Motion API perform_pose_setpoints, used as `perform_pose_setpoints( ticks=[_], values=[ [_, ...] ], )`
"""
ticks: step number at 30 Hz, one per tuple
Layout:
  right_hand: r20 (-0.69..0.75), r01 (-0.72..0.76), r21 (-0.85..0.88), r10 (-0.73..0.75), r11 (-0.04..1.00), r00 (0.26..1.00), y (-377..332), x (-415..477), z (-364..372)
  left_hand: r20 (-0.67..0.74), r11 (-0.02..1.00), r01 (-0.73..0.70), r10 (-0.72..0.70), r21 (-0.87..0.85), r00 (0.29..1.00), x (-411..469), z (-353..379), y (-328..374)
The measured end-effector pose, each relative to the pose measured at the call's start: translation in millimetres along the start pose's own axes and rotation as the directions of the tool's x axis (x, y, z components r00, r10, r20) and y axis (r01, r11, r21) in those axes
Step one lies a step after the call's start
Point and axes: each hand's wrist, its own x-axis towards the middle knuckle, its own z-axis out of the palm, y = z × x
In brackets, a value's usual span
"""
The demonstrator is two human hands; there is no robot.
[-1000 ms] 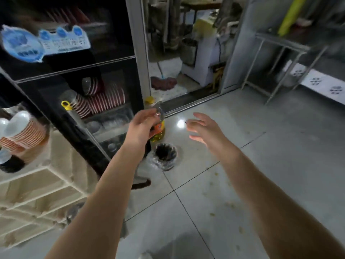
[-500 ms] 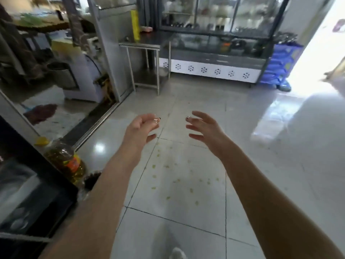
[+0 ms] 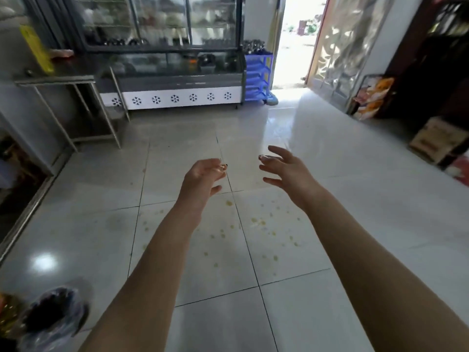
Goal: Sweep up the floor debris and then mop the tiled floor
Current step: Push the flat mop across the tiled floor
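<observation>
Small yellow debris (image 3: 256, 221) lies scattered over the pale tiled floor (image 3: 355, 199), just beyond my forearms. My left hand (image 3: 203, 176) is held out over the floor with its fingers loosely curled and nothing in it. My right hand (image 3: 285, 168) is beside it, fingers spread, also holding nothing. No broom or mop is in view.
A lined waste bin (image 3: 54, 316) stands at the lower left by an oil bottle (image 3: 6, 313). A steel table (image 3: 68, 107) and a glass display cabinet (image 3: 172, 59) line the far wall. Blue crates (image 3: 257, 77) flank the open doorway (image 3: 294, 41). Boxes (image 3: 436, 138) sit at right.
My view has swung right, from the dish cabinet and bin toward the room and doorway. My left hand has come away from the oil bottle; both hands stay raised and hold nothing.
</observation>
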Motion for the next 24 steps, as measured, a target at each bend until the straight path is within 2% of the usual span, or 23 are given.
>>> perform_pose_setpoints(
  ticks=[5,11,16,19,24],
  values=[
    [-0.093,0.036,0.007,-0.036,0.999,0.995,-10.1,-24.4,-81.5,0.083,1.000,-0.011,0.010,0.019,0.996,-7.2,83.8,-4.2],
    [-0.182,0.063,0.000,-0.062,0.998,0.981,-19.7,-60.6,-213.8,0.148,1.000,-0.018,0.019,-0.003,0.989,-30.6,217.2,-24.2],
    [-0.247,0.028,-0.040,-0.036,0.999,0.968,-15.1,-89.5,-321.4,0.178,0.998,0.024,-0.015,-0.053,0.984,-57.5,335.7,-44.7],
    [-0.305,0.004,-0.042,-0.017,0.999,0.952,-9.3,-108.0,-386.3,0.256,0.998,0.044,-0.030,-0.047,0.966,-72.3,402.4,-55.6],
    [-0.351,-0.013,-0.069,-0.012,0.998,0.936,3.2,-122.0,-452.2,0.337,0.999,0.025,-0.009,-0.042,0.942,-75.9,471.4,-70.2]
  ],
)
